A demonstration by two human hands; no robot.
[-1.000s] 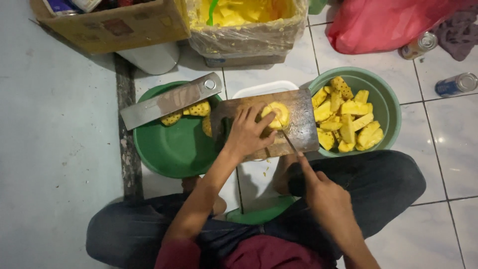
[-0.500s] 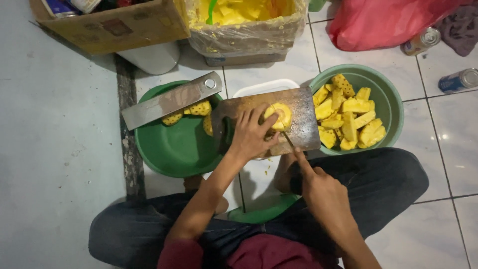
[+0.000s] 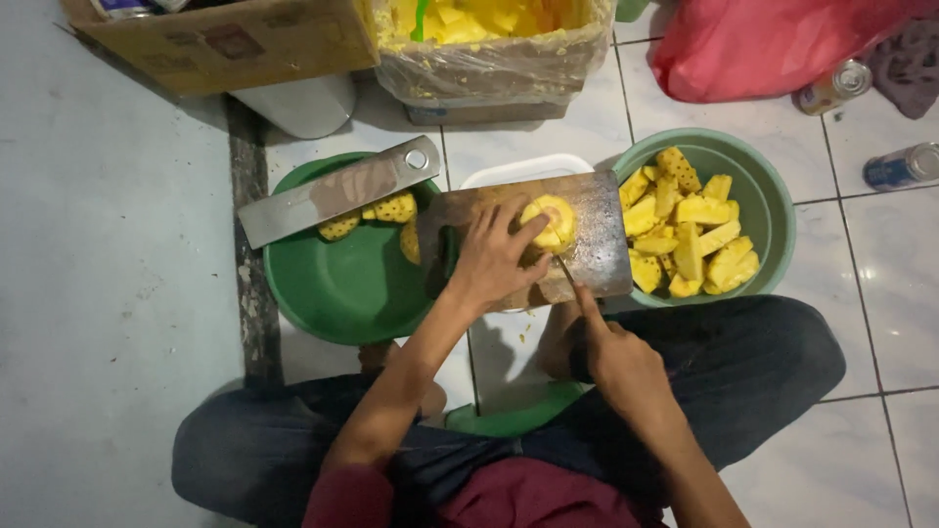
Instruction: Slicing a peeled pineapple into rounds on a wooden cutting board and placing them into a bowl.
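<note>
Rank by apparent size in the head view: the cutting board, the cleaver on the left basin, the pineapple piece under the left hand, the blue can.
1. cutting board
2. cleaver, nearly as long but narrower
3. and 4. blue can and pineapple piece: alike, and both partly hidden, so unranked.
</note>
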